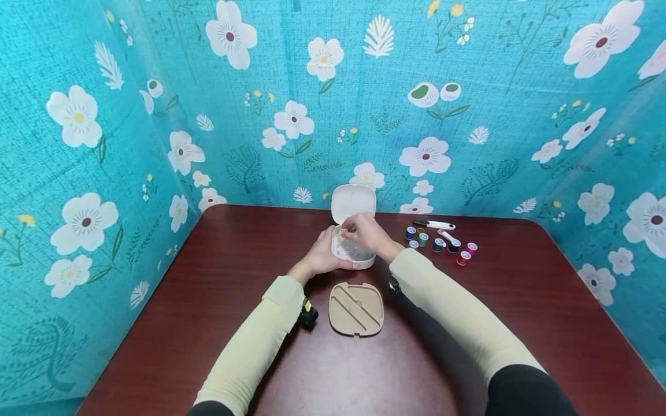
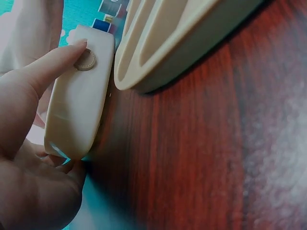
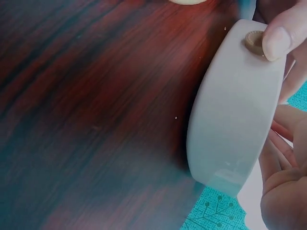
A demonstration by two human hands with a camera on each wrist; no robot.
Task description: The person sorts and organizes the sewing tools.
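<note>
A white square box with rounded corners stands on the table, its lid raised at the back. Small pegs dot its inside floor. My left hand grips the box from the left; in the left wrist view the thumb lies by a round tan button on the front wall. Over the box's back left corner, my right hand has its fingers curled down, pinching a small yellowish thing whose kind is mostly hidden. In the right wrist view its curled fingers show behind the box.
In front of the box lies a tan grooved tray. Right of the box are several thread spools in blue, green, black and red, with a white-handled tool and a smaller white tool. A floral curtain hangs behind.
</note>
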